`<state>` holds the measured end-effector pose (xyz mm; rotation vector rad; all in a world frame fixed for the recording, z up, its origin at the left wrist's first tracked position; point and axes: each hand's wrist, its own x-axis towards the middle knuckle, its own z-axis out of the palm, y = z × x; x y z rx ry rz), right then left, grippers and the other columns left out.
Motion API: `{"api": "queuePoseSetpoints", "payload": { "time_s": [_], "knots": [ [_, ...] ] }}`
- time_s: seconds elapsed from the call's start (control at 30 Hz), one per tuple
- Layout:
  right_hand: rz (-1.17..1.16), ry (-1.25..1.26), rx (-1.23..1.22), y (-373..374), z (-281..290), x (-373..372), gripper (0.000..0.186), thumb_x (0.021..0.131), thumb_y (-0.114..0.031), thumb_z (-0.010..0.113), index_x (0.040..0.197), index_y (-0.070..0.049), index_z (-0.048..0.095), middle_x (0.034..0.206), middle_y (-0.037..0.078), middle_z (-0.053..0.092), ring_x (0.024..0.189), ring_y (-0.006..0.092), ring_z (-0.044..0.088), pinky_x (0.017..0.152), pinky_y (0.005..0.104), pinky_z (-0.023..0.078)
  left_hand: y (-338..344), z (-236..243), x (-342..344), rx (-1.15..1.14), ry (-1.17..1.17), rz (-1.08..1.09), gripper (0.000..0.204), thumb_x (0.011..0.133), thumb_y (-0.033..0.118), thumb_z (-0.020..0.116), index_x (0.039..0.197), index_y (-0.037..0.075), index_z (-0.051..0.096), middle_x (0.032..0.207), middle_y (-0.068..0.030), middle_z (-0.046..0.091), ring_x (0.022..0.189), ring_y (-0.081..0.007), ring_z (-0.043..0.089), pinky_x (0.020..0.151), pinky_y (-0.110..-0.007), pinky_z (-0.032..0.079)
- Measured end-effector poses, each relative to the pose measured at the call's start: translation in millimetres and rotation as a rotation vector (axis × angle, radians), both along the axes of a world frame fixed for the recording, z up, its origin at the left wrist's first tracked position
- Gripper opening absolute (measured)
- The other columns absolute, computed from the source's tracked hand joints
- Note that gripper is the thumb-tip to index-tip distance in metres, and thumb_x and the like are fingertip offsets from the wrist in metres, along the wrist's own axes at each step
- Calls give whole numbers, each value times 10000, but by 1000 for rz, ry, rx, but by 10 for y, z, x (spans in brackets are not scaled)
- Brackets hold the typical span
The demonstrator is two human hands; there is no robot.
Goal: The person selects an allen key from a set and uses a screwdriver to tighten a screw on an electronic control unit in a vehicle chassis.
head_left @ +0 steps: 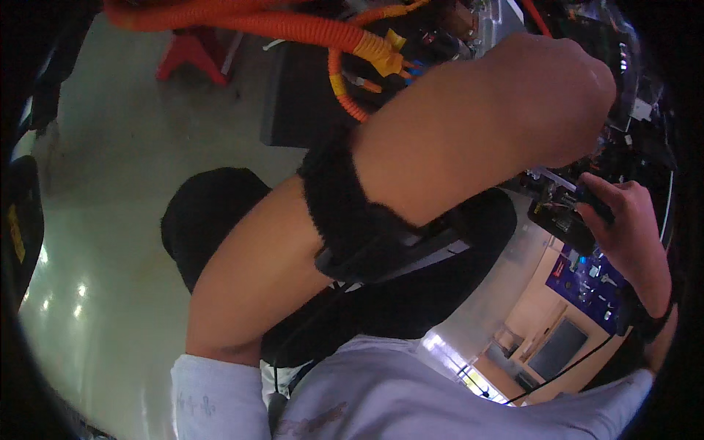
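Observation:
My left forearm reaches across the view with a black strap (341,205) round it. My left hand (561,95) is over the dark machine parts at the upper right, seen from its back. Its fingers are hidden, so whatever it touches does not show. Below it, at the right side, my right hand (623,220) is closed round the dark handle of what looks like a screwdriver (595,203). The tool's pale metal shaft points left toward the parts under my left hand. Its tip is hard to make out.
A thick orange corrugated cable (286,28) with a yellow-taped end runs along the top. A thinner orange cable (339,88) hangs beside a dark grey box (297,95). On the floor stands a red stand (194,57). A blue tool panel (587,286) is at the lower right.

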<state>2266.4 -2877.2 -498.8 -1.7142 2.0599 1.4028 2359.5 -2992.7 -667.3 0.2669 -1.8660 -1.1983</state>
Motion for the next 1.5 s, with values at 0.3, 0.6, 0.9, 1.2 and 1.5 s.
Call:
{"api": "queuePoseSetpoints", "payload": {
  "time_s": [0.3, 0.6, 0.9, 1.2, 1.5],
  "knots": [
    [-506, -347, -430, -55, 17, -238, 418, 834, -217, 728, 1196, -39, 615, 908, 114, 654, 647, 177, 614, 581, 304, 471, 61, 59, 98, -31, -43, -44, 226, 722, 194, 701, 890, 43, 720, 937, -152, 705, 917, -294, 691, 777, -400, 556],
    [-872, -270, 11, -406, -151, -139, 268, 907, -226, 650, 904, 41, 640, 632, 95, 590, 461, 127, 504, 464, 283, 391, -63, -24, 127, -30, 65, 4, 225, 692, 218, 723, 850, 59, 730, 854, -147, 710, 825, -300, 706, 723, -399, 566],
    [279, -158, 42, -153, 9, -270, 339, 694, -75, 756, 1026, -72, 685, 831, 129, 666, 749, 290, 628, 644, 393, 476, -43, 13, 190, -56, -16, -100, 219, 732, 235, 712, 831, 40, 726, 880, -157, 706, 855, -301, 702, 726, -400, 561],
    [-306, -466, -655, 111, 24, -66, 243, 779, -68, 728, 1009, -31, 657, 777, 70, 612, 666, 162, 586, 675, 297, 471, 112, -17, 20, -24, 91, -146, 160, 820, 147, 608, 799, 10, 689, 783, -185, 666, 762, -347, 665, 706, -406, 537],
    [70, -682, -795, 277, -45, -280, 207, 766, 27, 685, 957, -1, 609, 894, 57, 592, 857, 123, 576, 752, 273, 451, 317, 108, -203, -38, -35, -349, 210, 826, 157, 643, 953, -5, 680, 833, -196, 668, 835, -361, 657, 768, -414, 521]
  ]
}}
